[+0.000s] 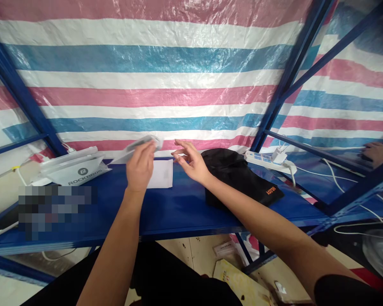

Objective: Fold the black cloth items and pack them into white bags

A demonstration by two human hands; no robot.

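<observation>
My left hand is raised over the blue shelf, its fingers closed on a flat clear plastic packet. The packet is tilted and smeared by motion; something grey shows in it, too blurred to name. My right hand hovers just to the right, fingers apart and with nothing in them. Behind and below the left hand lies a flat white packet or box. Beyond my right wrist a black cloth item with orange lettering rests on the shelf, partly covered by my forearm.
Plastic pouches printed ROCKBROS stand at the left end of the blue shelf. A white power strip with plugs and cables sits at the right. Blue metal posts frame the striped sheet. Another person's hand shows far right.
</observation>
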